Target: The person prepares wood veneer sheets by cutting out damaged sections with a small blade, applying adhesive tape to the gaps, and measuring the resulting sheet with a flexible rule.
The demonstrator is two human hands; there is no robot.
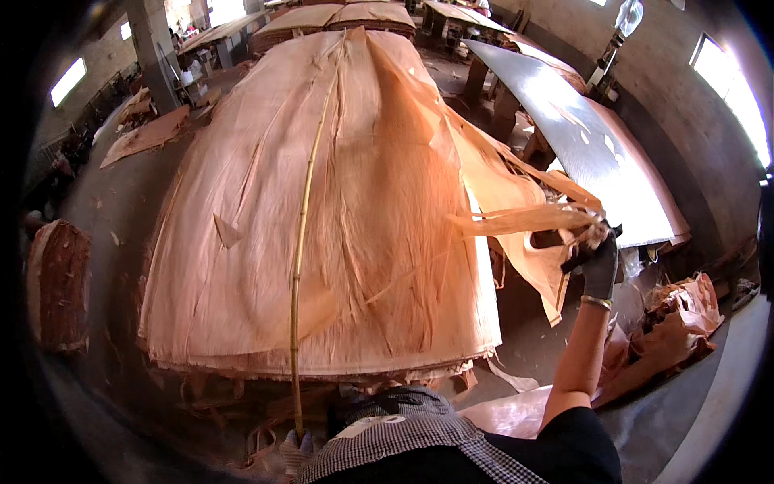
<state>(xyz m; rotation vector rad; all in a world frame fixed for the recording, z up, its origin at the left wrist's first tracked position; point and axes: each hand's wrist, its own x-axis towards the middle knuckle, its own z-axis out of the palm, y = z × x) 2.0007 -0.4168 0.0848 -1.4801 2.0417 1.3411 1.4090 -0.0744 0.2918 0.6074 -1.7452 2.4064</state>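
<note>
A large stack of thin wood veneer sheets (210, 282) lies in front of me. My left hand (295, 452), in a light glove, is closed around the near end of a long bamboo stick (302, 218). That stick runs lengthwise over the stack, reaching toward its far edge. Off to the right, my right hand (598, 262), in a dark glove, grips a bunch of torn veneer strips (536, 219). These strips stretch back toward the stack. A loose orange veneer sheet (516, 194) hangs over the stack's right edge, below and beside the strips.
A metal-topped table (588, 145) stands to the right. Crumpled veneer scraps (673, 323) lie on the floor at lower right. A veneer bundle (60, 282) stands at far left. More veneer stacks (330, 18) are at the back, near a pillar (151, 56).
</note>
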